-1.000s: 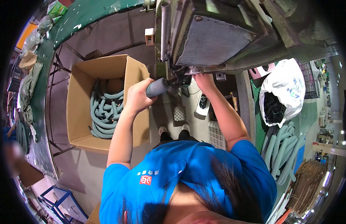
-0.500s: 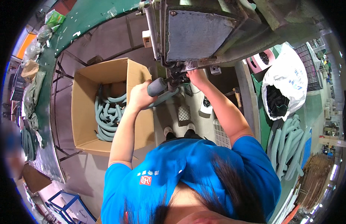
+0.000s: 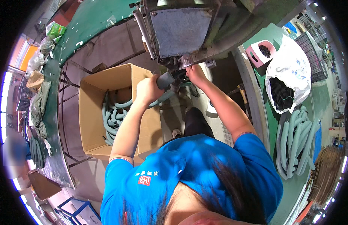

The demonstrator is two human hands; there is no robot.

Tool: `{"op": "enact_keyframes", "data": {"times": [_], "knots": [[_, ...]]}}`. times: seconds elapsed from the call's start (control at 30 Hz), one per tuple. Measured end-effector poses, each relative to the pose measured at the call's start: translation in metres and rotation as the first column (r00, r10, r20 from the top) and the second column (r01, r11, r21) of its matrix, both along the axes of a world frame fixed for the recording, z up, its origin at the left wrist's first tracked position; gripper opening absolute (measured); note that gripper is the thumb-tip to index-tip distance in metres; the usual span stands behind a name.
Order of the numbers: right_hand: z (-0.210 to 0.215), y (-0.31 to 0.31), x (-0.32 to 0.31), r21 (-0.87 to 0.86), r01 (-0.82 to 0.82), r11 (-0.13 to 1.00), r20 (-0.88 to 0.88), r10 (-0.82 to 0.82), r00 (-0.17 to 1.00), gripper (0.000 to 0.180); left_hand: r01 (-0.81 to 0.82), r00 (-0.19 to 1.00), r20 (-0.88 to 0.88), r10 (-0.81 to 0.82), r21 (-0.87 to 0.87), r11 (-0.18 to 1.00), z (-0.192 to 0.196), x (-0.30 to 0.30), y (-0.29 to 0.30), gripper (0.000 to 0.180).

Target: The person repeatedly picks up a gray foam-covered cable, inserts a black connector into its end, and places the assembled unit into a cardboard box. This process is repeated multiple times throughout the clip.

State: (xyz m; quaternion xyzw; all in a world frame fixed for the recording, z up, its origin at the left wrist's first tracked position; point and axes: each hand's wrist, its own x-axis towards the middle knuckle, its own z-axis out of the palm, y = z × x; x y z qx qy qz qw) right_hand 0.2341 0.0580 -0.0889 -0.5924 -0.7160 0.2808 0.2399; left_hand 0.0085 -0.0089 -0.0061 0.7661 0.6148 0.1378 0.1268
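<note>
My left hand (image 3: 148, 90) is wrapped around a thick grey foam tube (image 3: 165, 80), just below the machine. The tube's far end meets a dark fitting (image 3: 177, 74) under the machine head. At the right of this fitting, my right hand (image 3: 196, 75) has its fingers closed under the machine's lower edge; what they grip is hidden. A grey-green hose (image 3: 162, 98) slants past below my left hand toward an open cardboard box (image 3: 92, 144). Several hoses of that colour (image 3: 111, 129) lie coiled and bent inside the box.
The large metal machine (image 3: 179, 32) hangs over both hands. On the right bench, a pink bin (image 3: 254, 56) of small black parts, a white sack (image 3: 294, 67) with black pieces and several grey-green tubes (image 3: 296, 144) stand close by. A green table (image 3: 95, 22) runs along the left.
My right leg has come forward beneath the machine. Both hands stay at the fitting, and the foam tube looks a little closer to it. The whole view has shifted slightly.
</note>
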Motion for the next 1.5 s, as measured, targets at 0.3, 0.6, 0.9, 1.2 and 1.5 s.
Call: {"op": "enact_keyframes", "data": {"times": [0.3, 0.6, 0.9, 1.2, 1.5], "knots": [[0.017, -0.015, -0.009, -0.082, 0.093, 0.992, -0.143, -0.104, 0.984, 0.036, 0.051, 0.999, -0.011, -0.052, -0.027, 0.998, 0.006, -0.01, 0.003, 0.044], [0.008, 0.007, 0.014, 0.099, 0.068, 0.993, -0.245, -0.042, 0.969, 0.034, 0.081, 0.993, 0.101, -0.065, -0.164, 0.983, 0.049, 0.0, 0.009, 0.05], [0.092, -0.19, -0.011, -0.195, -0.096, 0.976, -0.438, 0.001, 0.899, 0.054, 0.446, 0.893, -0.046, -0.447, -0.029, 0.894, 0.059, -0.039, -0.111, 0.04], [0.08, -0.254, -0.031, -0.245, -0.203, 0.948, -0.381, 0.098, 0.919, 0.061, 0.466, 0.884, -0.044, -0.465, 0.049, 0.883, 0.03, 0.005, -0.179, 0.014], [0.055, -0.237, 0.016, -0.247, -0.153, 0.957, -0.43, 0.033, 0.902, 0.046, 0.476, 0.869, -0.047, -0.492, -0.19, 0.859, 0.008, 0.068, -0.15, 0.028]]}}
